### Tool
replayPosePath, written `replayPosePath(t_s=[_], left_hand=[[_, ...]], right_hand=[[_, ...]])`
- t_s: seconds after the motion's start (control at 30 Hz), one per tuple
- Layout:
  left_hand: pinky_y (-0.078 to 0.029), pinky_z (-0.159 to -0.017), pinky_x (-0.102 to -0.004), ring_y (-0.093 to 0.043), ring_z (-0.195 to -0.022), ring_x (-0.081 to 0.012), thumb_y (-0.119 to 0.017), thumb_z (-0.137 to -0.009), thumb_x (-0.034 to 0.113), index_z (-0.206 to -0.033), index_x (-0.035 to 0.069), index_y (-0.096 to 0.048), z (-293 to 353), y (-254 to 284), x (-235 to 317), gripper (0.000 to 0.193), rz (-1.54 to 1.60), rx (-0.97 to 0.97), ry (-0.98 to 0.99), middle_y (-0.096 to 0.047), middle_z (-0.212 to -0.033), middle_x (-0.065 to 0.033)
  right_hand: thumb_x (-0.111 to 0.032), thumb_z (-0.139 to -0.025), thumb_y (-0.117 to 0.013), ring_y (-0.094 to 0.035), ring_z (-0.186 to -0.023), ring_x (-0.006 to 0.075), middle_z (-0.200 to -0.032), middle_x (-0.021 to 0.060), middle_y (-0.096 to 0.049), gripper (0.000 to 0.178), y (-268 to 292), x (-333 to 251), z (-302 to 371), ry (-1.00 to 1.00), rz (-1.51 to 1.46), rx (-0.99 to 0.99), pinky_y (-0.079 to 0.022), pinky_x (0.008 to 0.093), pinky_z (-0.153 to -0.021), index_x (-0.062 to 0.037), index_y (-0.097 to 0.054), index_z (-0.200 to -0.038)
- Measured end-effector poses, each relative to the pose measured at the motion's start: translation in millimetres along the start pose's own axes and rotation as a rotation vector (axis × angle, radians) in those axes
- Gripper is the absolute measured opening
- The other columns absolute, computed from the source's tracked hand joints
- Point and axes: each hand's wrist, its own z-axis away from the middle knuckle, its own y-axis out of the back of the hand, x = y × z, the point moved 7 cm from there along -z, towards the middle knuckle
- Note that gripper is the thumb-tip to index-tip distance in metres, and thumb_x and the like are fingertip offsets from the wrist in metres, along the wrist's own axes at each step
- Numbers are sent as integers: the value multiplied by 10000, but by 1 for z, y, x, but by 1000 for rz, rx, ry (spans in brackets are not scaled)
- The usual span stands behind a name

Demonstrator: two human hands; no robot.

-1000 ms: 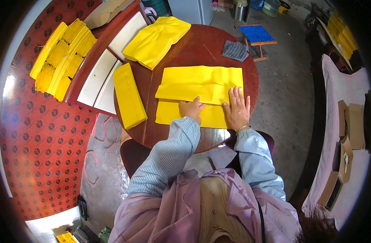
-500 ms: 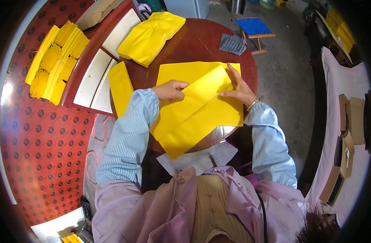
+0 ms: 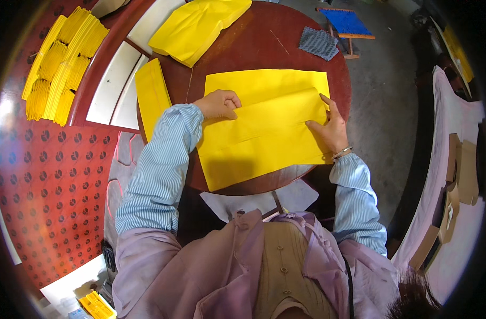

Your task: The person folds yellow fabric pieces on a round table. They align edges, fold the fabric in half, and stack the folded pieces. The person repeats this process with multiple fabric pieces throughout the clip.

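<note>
On the round dark-red table, a yellow sheet (image 3: 264, 135), fabric-like with a faint crease, overlaps another yellow sheet (image 3: 264, 80) whose far part shows behind it. My left hand (image 3: 219, 105) is closed at the upper sheet's far left corner, thumb and curled forefinger pinching its edge. At the far right corner my right hand (image 3: 332, 126) grips the same sheet; its thumb lies on top and the forefinger stretches along the edge. The other right fingers are partly hidden. A shadow falls on the near left part of the sheet.
A folded yellow strip (image 3: 152, 90) lies at the table's left, with a larger yellow piece (image 3: 198, 29) behind. A grey knitted cloth (image 3: 318, 43) rests far right. Stacked yellow bundles (image 3: 65, 64) stand left, a blue-topped stool (image 3: 348, 24) beyond the table, cardboard boxes (image 3: 467, 173) right.
The upper sheet has turned from a slant to nearly square with the one below. My right hand has moved right and nearer with its corner; the left keeps its pinch. The view has shifted.
</note>
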Motion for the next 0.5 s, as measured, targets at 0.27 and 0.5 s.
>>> replayPosePath(t_s=[0.27,0.5], left_hand=[[-528,-773,-299,-644,-840,-151,-817,-799,113,-1169,40,-650,-5,18,30,412,-81,217,-91,-679,-895,-40],[-515,-986,-415,-631,-1143,-316,-818,-827,101,-1269,96,-623,28,15,27,483,-588,585,-132,-656,-1268,-148]], right_hand=[[-107,-900,-823,-692,-1258,371,-1428,250,-642,819,5,5,2,-8,-53,33,-578,459,-1064,-189,-410,-1603],[-171,-1000,-739,-719,-1174,321,-1386,190,-666,717,10,12,15,-94,-303,-35,-585,420,-1022,-170,-388,-1624]])
